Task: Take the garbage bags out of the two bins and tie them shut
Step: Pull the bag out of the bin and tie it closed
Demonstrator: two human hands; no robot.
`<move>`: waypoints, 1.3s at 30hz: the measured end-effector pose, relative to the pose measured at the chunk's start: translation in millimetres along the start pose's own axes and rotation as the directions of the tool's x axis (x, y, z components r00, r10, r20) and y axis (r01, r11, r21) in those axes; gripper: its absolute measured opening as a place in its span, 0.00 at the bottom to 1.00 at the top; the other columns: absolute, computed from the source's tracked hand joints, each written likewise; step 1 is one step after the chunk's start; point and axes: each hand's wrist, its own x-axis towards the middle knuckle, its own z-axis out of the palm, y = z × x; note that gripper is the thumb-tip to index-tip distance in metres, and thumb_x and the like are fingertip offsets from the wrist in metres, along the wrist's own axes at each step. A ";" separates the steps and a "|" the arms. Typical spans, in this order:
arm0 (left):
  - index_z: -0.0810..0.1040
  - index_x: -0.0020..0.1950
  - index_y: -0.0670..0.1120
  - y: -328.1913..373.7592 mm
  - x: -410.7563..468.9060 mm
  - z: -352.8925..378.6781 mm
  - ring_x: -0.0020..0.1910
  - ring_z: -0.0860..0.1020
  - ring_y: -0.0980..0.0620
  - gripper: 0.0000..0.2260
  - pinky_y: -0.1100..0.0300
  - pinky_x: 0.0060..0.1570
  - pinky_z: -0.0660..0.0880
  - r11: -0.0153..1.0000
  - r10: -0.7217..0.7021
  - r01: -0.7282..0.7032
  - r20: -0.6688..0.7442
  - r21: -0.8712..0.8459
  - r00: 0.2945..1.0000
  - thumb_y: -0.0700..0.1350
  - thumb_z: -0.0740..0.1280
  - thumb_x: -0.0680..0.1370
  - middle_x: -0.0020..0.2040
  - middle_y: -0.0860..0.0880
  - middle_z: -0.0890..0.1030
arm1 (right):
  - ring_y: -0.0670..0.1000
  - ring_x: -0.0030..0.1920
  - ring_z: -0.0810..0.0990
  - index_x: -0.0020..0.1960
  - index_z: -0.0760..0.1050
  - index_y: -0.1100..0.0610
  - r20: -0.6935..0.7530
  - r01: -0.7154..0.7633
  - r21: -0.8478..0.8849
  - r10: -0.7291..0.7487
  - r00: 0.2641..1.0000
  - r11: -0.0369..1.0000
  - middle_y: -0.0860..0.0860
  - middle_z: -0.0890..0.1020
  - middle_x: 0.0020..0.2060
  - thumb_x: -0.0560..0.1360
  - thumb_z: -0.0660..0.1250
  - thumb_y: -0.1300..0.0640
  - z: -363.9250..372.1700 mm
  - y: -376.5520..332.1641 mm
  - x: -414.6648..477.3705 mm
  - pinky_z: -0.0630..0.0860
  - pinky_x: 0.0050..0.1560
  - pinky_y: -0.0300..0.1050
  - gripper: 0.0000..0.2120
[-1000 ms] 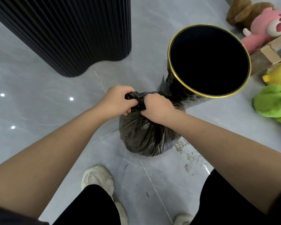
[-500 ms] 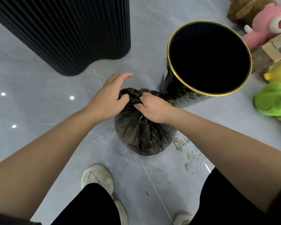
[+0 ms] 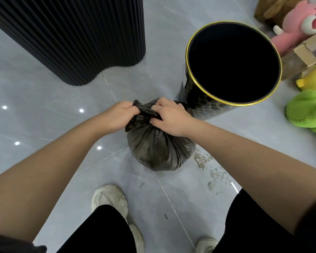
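A full black garbage bag (image 3: 159,148) stands on the grey floor in front of me, its top gathered into a twisted neck. My left hand (image 3: 119,115) grips the left end of that neck, and my right hand (image 3: 170,117) pinches the right end beside it. Just behind and to the right stands a black bin with a gold rim (image 3: 195,84); its inside is dark and looks bare. Only one bin is in view.
A ribbed black column base (image 3: 80,37) stands at the back left. Plush toys, pink (image 3: 299,28), yellow (image 3: 312,77) and green (image 3: 308,112), and a cardboard box (image 3: 305,55) lie at the right. My shoes (image 3: 109,199) and dark trouser legs are just below the bag.
My left hand, open over the bag's top half a second ago, has closed on the neck again. Both hands now pull the bag's ends apart sideways.
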 end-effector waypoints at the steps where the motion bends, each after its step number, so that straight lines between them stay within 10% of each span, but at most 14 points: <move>1: 0.71 0.37 0.44 -0.5 0.9 -0.3 0.32 0.69 0.51 0.11 0.58 0.34 0.65 0.999 -0.031 0.030 -0.011 -0.044 0.999 0.44 0.59 0.78 0.33 0.47 0.71 | 0.55 0.60 0.67 0.58 0.72 0.51 -0.031 0.011 -0.028 -0.012 0.999 1.000 0.51 0.69 0.56 0.78 0.58 0.45 1.4 -0.7 -0.1 0.63 0.59 0.56 0.14; 5: 0.74 0.45 0.42 -1.6 4.5 7.1 0.24 0.73 0.51 0.08 0.62 0.25 0.73 0.956 -0.143 0.130 -0.032 -0.262 0.989 0.38 0.56 0.79 0.34 0.42 0.76 | 0.56 0.55 0.70 0.47 0.67 0.55 -0.071 0.034 -0.105 -0.041 0.997 0.994 0.51 0.68 0.49 0.81 0.53 0.48 7.0 -2.1 -1.0 0.63 0.51 0.52 0.12; 8: 0.72 0.58 0.47 -6.7 6.5 8.9 0.42 0.78 0.46 0.14 0.54 0.42 0.77 0.991 0.008 0.018 -0.196 0.131 0.981 0.35 0.56 0.76 0.49 0.43 0.79 | 0.57 0.53 0.71 0.43 0.63 0.54 -0.033 0.015 -0.101 -0.018 0.999 0.995 0.51 0.67 0.45 0.82 0.51 0.50 8.3 -2.4 -1.9 0.65 0.52 0.54 0.11; 12: 0.64 0.71 0.46 -11.0 0.3 7.3 0.66 0.69 0.45 0.26 0.46 0.69 0.60 0.629 0.471 -0.260 -0.093 0.733 0.877 0.41 0.56 0.72 0.66 0.45 0.73 | 0.57 0.52 0.71 0.42 0.64 0.54 -0.002 -0.006 -0.083 0.006 1.000 0.997 0.51 0.67 0.44 0.82 0.51 0.50 10.0 -8.9 0.5 0.64 0.53 0.54 0.13; 18: 0.69 0.63 0.44 -20.8 4.4 28.0 0.57 0.73 0.44 0.14 0.49 0.61 0.64 0.430 0.406 -0.261 0.073 0.864 0.911 0.43 0.56 0.78 0.55 0.47 0.75 | 0.57 0.56 0.71 0.48 0.70 0.55 0.052 -0.023 -0.107 0.029 0.998 0.994 0.53 0.70 0.50 0.81 0.51 0.51 7.1 -9.4 1.5 0.64 0.56 0.55 0.12; 25: 0.63 0.28 0.48 -6.1 1.0 14.1 0.34 0.69 0.42 0.12 0.55 0.32 0.62 0.747 0.348 -0.211 -0.101 0.631 0.932 0.45 0.52 0.72 0.29 0.48 0.69 | 0.54 0.52 0.74 0.57 0.75 0.52 -0.142 0.069 -0.179 -0.095 0.985 0.981 0.51 0.74 0.50 0.77 0.59 0.46 2.4 -12.8 0.6 0.66 0.51 0.51 0.14; 34: 0.60 0.26 0.46 4.5 1.0 4.3 0.30 0.67 0.45 0.22 0.51 0.32 0.66 0.833 0.374 -0.216 -0.230 0.510 0.898 0.47 0.57 0.80 0.24 0.48 0.66 | 0.55 0.57 0.74 0.49 0.79 0.53 -0.444 0.028 -0.252 -0.141 0.885 0.967 0.50 0.77 0.51 0.71 0.66 0.45 6.9 -12.8 6.5 0.59 0.65 0.61 0.13; 39: 0.62 0.28 0.45 -2.1 6.0 6.6 0.28 0.66 0.50 0.21 0.53 0.33 0.63 0.836 0.378 -0.253 -0.178 0.486 0.908 0.48 0.58 0.81 0.25 0.48 0.66 | 0.53 0.50 0.76 0.54 0.74 0.54 -0.320 0.058 -0.160 -0.107 0.941 0.985 0.49 0.76 0.45 0.75 0.63 0.43 8.7 -5.5 11.1 0.68 0.49 0.50 0.16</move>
